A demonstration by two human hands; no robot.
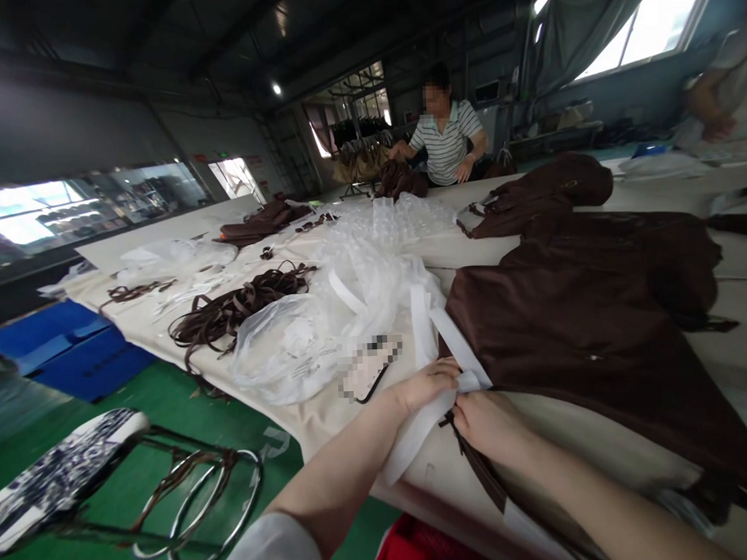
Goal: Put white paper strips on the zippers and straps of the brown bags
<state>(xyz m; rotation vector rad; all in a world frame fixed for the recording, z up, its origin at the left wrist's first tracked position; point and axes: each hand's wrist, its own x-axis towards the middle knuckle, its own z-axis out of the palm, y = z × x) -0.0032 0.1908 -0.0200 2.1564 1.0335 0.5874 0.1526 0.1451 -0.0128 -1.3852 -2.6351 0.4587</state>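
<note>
My left hand is closed, its fingers pressed on a white strip at the table's near edge. Close beside it, my right hand is also closed, pinching at the same strip by the edge of a brown bag; its fingertips are partly hidden. The strip loops up over the bag's left side and trails down under my left wrist. A narrow brown strap hangs below my right hand. Left of my hands lies a phone, blurred out in part.
Clear plastic bags and a heap of brown straps lie on the cream-covered table. More brown bags sit at the back right. A co-worker is across the table. A stool and blue boxes stand at left.
</note>
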